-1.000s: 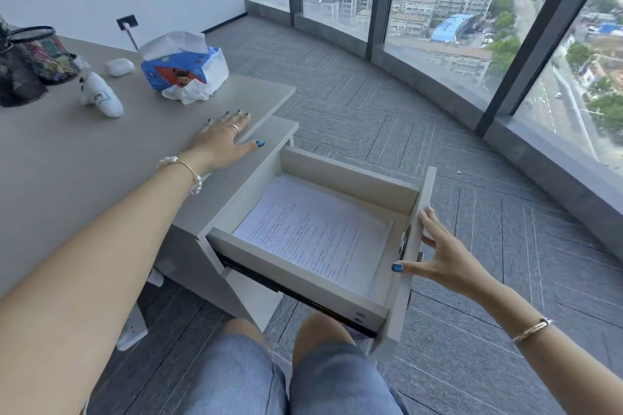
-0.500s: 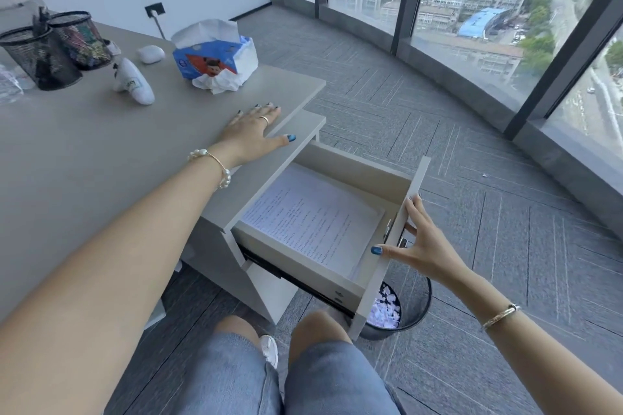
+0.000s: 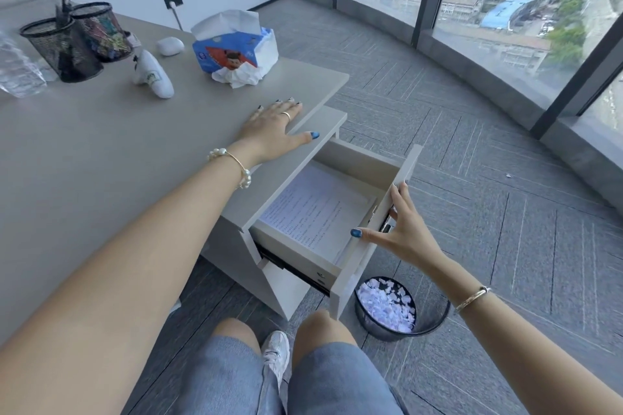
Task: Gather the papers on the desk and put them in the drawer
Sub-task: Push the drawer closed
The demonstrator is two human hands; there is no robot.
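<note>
Printed papers lie flat inside the open drawer of a light grey cabinet beside the desk. My right hand rests against the drawer's front panel, fingers spread on its outer face and thumb on the inner side. My left hand lies flat on the desk's edge, fingers apart, thumb reaching over the cabinet top. No papers show on the desk surface.
On the desk stand two mesh pen holders, a plastic bottle, a tissue box and small white objects. A black bin with paper scraps sits on the floor under the drawer front. Windows curve along the right.
The drawer has slid partway in, pushed by my right hand. The view has shifted, revealing the bin and more of the desk. My left hand stays on the desk.
</note>
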